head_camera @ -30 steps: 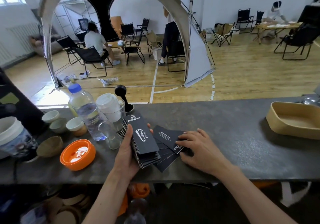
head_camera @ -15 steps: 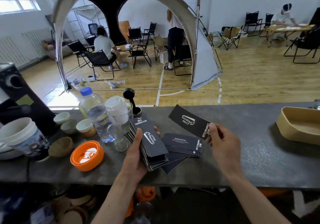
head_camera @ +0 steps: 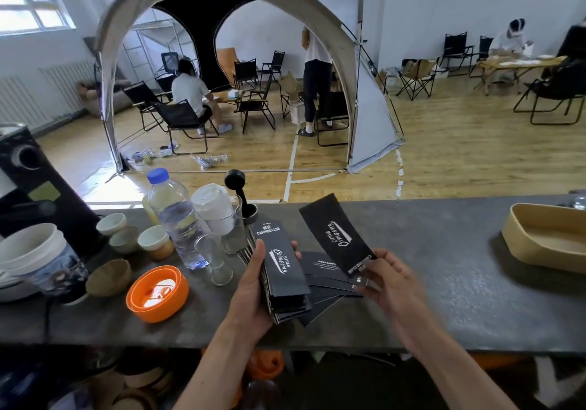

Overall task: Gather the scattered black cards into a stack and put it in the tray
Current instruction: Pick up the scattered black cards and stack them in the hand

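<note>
My left hand (head_camera: 253, 292) grips a thick stack of black cards (head_camera: 282, 267) with white lettering, held tilted above the grey counter (head_camera: 444, 282). My right hand (head_camera: 383, 279) pinches the near end of a single black card (head_camera: 336, 235) lifted off the counter, just right of the stack. A few more black cards (head_camera: 326, 279) lie fanned on the counter between my hands, partly hidden by the stack. The tan tray (head_camera: 539, 238) sits at the far right of the counter and holds nothing visible.
Left of the stack stand a water bottle (head_camera: 177, 219), a glass with a white cup (head_camera: 218, 216), a small glass (head_camera: 212, 257), small bowls (head_camera: 152, 241), an orange lid (head_camera: 158, 292) and a black tamper (head_camera: 241, 197). A black machine (head_camera: 31, 194) fills the far left.
My right hand picked one card off the counter pile, lifted it, and has brought it closer to the stack in my left hand. The left hand kept hold of the stack.
</note>
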